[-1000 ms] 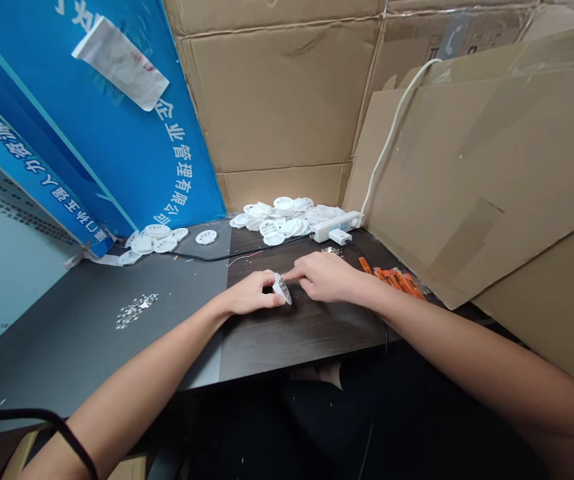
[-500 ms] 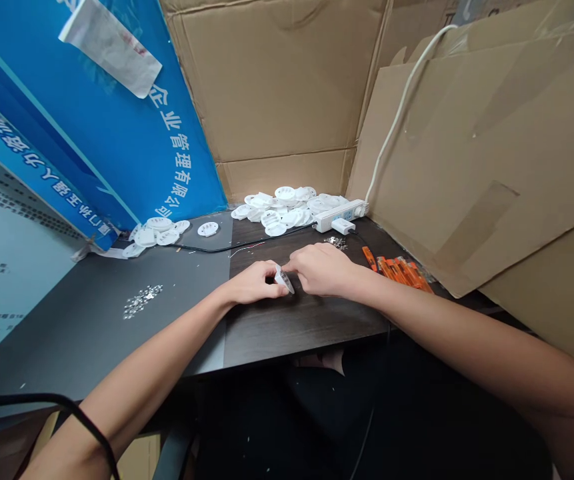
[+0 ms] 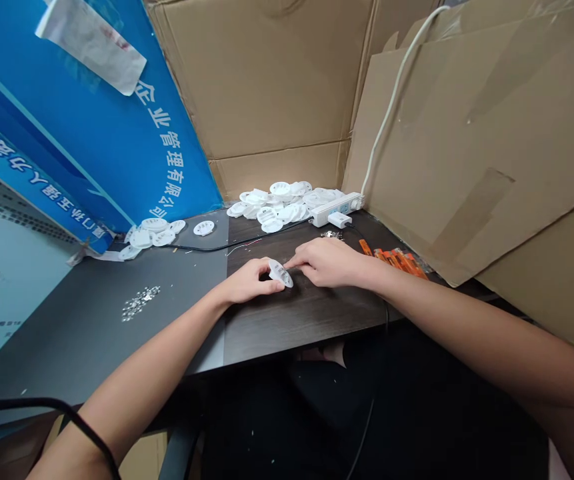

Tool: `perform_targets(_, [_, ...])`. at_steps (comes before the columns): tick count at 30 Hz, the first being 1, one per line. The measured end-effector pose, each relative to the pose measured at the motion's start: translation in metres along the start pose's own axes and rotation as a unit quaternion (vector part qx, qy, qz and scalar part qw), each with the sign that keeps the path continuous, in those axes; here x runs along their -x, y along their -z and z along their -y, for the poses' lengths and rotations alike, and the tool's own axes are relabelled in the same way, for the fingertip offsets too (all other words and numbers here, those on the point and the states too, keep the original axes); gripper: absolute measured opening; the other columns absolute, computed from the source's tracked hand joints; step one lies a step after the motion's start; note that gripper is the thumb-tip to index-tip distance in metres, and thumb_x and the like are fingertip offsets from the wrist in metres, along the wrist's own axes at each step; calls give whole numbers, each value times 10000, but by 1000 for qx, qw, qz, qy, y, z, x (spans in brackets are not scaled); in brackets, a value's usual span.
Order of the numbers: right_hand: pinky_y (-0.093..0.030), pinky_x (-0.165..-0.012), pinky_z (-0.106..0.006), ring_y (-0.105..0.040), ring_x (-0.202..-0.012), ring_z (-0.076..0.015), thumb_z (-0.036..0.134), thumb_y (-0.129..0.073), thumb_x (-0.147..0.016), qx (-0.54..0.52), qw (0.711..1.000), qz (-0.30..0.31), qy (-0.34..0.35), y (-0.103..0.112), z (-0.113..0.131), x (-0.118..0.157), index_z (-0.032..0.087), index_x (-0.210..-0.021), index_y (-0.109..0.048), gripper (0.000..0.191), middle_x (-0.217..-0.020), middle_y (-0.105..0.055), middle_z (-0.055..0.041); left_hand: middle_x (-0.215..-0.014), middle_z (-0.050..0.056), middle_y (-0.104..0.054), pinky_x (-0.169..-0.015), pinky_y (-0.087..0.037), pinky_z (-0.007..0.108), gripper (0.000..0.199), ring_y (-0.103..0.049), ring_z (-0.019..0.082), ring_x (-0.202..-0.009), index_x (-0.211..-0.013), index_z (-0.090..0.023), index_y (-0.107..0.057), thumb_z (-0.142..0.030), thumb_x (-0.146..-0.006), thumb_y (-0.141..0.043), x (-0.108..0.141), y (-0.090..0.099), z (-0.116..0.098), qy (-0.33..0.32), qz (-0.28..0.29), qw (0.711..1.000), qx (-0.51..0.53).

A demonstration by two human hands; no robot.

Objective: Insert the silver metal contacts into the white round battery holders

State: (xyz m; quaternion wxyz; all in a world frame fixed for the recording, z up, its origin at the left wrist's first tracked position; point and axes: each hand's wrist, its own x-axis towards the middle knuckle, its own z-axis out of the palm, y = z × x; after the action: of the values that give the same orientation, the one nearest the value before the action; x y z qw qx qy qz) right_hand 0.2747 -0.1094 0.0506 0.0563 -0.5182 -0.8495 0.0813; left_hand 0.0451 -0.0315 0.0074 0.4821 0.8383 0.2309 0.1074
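Between the thumb and fingers of my left hand (image 3: pixel 251 281) is a round white plastic disc (image 3: pixel 281 273), tilted up on edge with a printed or slotted face turned to the right. My right hand (image 3: pixel 327 261) is beside it, index finger stretched to the disc's face and the other fingers curled in. Whether a small part sits under that fingertip I cannot make out. Just beyond my right hand lies a small pile of metal pieces (image 3: pixel 333 235). Another scatter of small shiny metal pieces (image 3: pixel 139 303) rests on the grey left part of the table (image 3: pixel 181 320).
A heap of white discs (image 3: pixel 287 205) lies at the back, a smaller heap (image 3: pixel 153 232) at the back left, and one single disc (image 3: pixel 203 228) between. A white power strip (image 3: pixel 337 208) with a plugged-in adapter (image 3: pixel 339 221) stands behind orange tools or lighters (image 3: pixel 401 261). Cardboard walls (image 3: pixel 277 87) enclose the back.
The disc has turned in my left hand so that more of its face shows. My right index finger stays at the disc. The whole view has shifted slightly.
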Motion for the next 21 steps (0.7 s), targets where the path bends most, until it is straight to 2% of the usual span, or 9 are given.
perform_targets(9, [-408,-750,-273,-669,-1064,-198,167,-501,-920,-1,1000,4,-12,1,1,1,445,-1338,-696,538,-1206,-716,27,-981,77,-659,-847,-453,291,467,-603,182,-904,-955,-111,-676,-556,-820,-719,0,0,-1,-5,4,1000,-3])
perform_targets(13, [-430,-779,-279,-676,-1075,-208,173,-502,-924,-9,1000,6,-13,-1,1,1,410,-1326,-714,513,-1168,-730,4,-988,81,-662,-855,-456,296,488,-608,193,-922,-973,-114,-695,-576,-818,-714,0,0,0,-6,2,1000,-10])
perform_targets(21, [-451,-821,-273,-679,-1052,-191,162,-510,-925,-26,1000,5,-10,-1,0,0,436,-1313,-714,517,-1194,-723,29,-989,70,-640,-847,-443,286,489,-597,182,-912,-977,-116,-696,-577,-814,-719,0,0,0,-5,0,1000,-13])
